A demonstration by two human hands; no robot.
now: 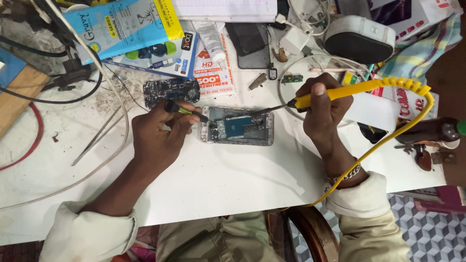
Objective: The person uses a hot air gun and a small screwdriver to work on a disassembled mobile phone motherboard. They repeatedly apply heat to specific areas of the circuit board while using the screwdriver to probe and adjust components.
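An opened phone (237,126) lies flat on the white table (218,174), its back off and its circuit board showing. My left hand (158,133) grips a small dark-handled screwdriver (184,110) whose tip touches the phone's left end. My right hand (323,109) holds a yellow soldering iron (340,92); its metal tip reaches down toward the phone's upper middle. The iron's yellow cord (388,138) loops round to the right and drops off the table's front edge.
A dark phone panel (171,90) lies just behind my left hand. Boxes (131,24), packets, a white speaker (359,39), loose cables and metal tweezers (97,136) crowd the back and left. A brown bottle (429,131) lies at the right edge.
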